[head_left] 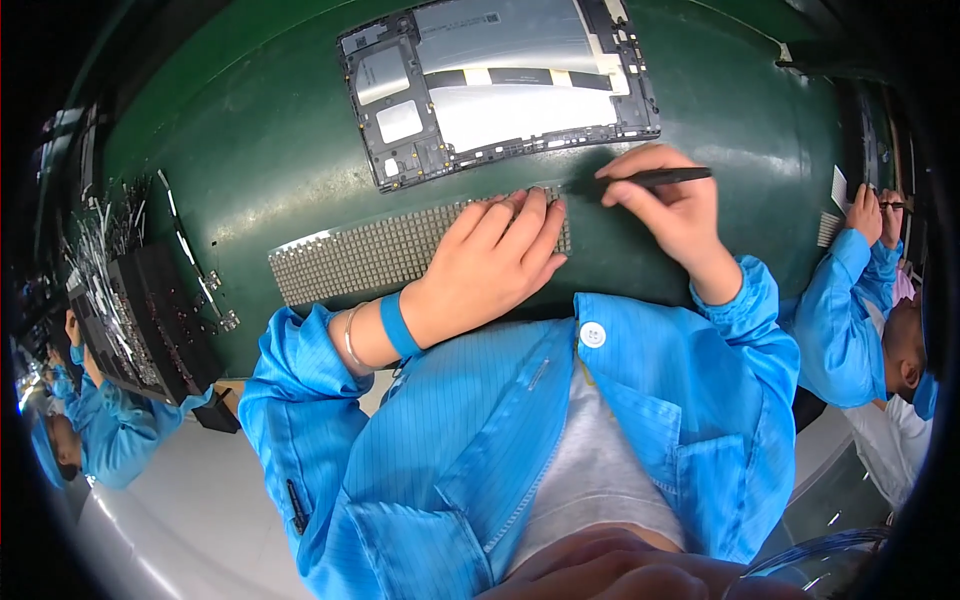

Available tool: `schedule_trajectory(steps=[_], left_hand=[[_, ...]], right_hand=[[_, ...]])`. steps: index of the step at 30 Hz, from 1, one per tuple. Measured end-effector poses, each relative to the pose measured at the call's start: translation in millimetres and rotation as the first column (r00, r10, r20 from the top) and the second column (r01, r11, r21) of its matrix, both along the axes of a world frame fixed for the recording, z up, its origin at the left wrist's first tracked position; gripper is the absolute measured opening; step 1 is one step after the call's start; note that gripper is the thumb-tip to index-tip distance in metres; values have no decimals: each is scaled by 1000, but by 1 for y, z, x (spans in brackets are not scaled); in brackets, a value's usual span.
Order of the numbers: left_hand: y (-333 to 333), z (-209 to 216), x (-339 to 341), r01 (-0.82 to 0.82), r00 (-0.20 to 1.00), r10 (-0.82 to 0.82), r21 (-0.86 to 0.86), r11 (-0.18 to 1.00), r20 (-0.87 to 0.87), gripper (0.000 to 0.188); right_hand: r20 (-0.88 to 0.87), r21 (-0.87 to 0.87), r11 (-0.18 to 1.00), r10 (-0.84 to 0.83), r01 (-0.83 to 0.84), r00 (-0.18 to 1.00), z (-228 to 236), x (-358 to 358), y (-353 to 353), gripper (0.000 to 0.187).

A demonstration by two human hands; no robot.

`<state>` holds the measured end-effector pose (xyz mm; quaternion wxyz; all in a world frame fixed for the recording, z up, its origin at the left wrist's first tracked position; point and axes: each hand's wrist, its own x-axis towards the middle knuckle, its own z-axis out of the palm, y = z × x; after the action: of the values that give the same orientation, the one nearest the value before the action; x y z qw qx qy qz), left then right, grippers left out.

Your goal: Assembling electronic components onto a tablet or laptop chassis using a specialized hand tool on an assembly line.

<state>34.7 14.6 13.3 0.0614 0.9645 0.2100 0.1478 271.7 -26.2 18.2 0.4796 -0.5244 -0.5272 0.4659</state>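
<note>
My left hand rests across the right end of a long sheet of small grey-beige square pads, its fingers bent and close together over the edge. My right hand pinches slim black tweezers between thumb and fingers, just right of that sheet. The tweezers' front end points left toward my left fingertips and is smeared by motion. Beyond both hands lies an opened flat device housing, black-framed with shiny silver panels and a dark ribbon strip across it. Neither hand touches the housing.
Everything lies on a green work surface. At the left stand a black box full of thin strips and a loose narrow strip. Co-workers in blue sit at the far left and right.
</note>
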Motion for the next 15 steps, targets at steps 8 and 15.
schedule_trajectory(steps=[8, 15], left_hand=[[2, 0, 2, 6, 1000, -6, 16, 1000, 17, 46], [0, 2, 2, -3, 1000, 3, 18, 1000, -25, 49]], right_hand=[[-57, -210, 977, -33, 21, 998, -4, -8, 0, 15], [-35, -202, 979, -25, 17, 999, -1, -10, 1, 15]])
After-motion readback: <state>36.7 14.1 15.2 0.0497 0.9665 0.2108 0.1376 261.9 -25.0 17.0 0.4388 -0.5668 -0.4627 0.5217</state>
